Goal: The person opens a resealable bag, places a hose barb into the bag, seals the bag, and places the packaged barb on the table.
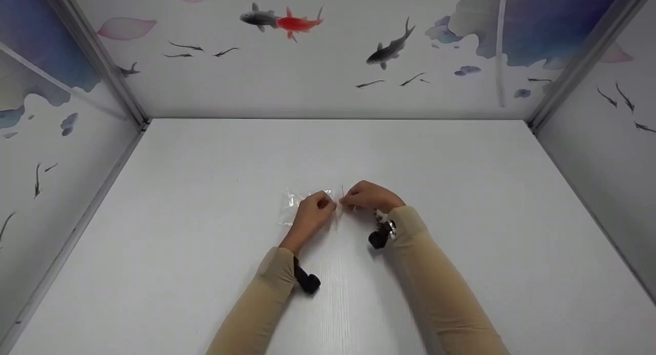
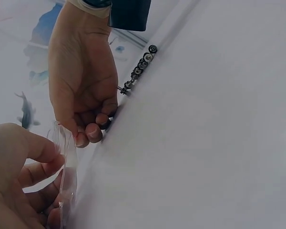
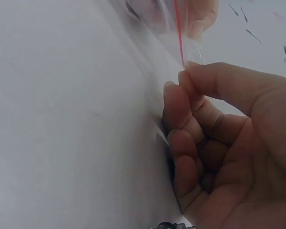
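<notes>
A clear zip bag [image 1: 293, 204] with a thin red seal line lies between my two hands on the white table, its body to the left. My left hand [image 1: 312, 210] pinches it near the seal; in the left wrist view the clear plastic [image 2: 69, 181] stands edge-on beside the fingers. In the right wrist view, my right hand [image 3: 219, 129] pinches the end of the seal line between thumb and forefinger, the other fingers curled in. Several small round metal pieces [image 2: 142, 64] sit in a row close to the right wrist. What they are is unclear.
The white table [image 1: 205, 165] spreads around both hands. Printed panels with fish [image 1: 292, 23] stand along its back and sides, with metal posts at the corners. A black wrist camera [image 1: 378, 239] hangs by the right sleeve, another [image 1: 309, 283] by the left.
</notes>
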`<action>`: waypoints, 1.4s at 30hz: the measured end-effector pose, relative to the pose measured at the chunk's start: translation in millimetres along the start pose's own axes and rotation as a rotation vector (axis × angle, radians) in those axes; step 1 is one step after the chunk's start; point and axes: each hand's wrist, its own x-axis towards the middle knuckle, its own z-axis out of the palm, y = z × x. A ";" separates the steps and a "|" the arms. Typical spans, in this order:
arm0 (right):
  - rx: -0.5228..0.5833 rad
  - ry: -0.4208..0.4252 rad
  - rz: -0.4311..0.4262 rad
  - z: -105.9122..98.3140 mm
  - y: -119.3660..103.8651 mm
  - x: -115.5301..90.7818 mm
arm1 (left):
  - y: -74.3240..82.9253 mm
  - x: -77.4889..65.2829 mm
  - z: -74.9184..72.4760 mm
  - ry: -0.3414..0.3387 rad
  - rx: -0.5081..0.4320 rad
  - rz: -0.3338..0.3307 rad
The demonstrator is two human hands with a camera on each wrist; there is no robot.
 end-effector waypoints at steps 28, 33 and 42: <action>-0.202 -0.044 -0.022 -11.1 -14.2 -2.1 | -0.4 3.4 -36.1 -0.160 0.050 0.068; -0.273 -0.055 -0.012 -15.9 -19.3 -3.9 | -3.3 4.6 -41.1 -0.169 0.044 0.071; -0.368 -0.090 -0.035 -22.8 -26.2 -10.6 | -9.9 2.9 -48.7 -0.217 0.069 0.095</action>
